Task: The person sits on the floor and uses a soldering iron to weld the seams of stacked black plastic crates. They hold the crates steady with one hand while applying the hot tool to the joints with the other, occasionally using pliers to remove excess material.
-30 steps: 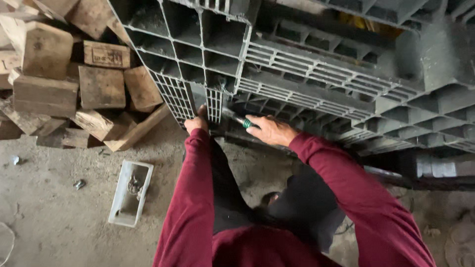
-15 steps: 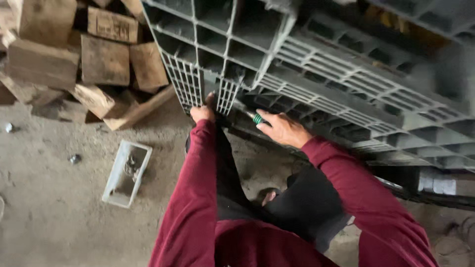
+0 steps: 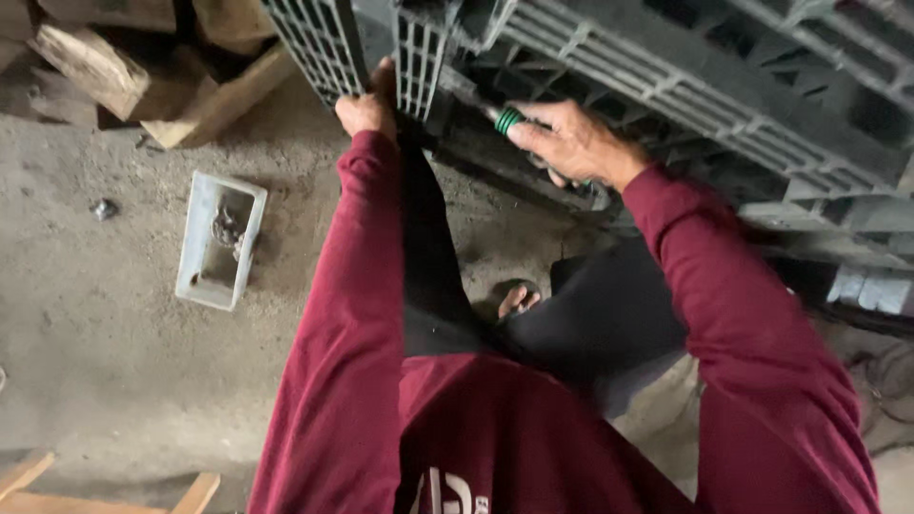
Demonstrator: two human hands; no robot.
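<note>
Here, two hands work at the edge of a grey plastic pallet (image 3: 666, 86) standing over a concrete floor (image 3: 95, 362).

The left hand (image 3: 369, 107) has its grip closed on the pallet's ribbed corner; the right hand (image 3: 571, 143) has its grip wrapped around a green-handled tool (image 3: 507, 119), its tip set against the pallet's underside. A small grey tray (image 3: 221, 241) lies on the floor to the left, near rough wooden blocks (image 3: 143, 67). A sandalled foot (image 3: 519, 297) shows between the maroon sleeves.
</note>
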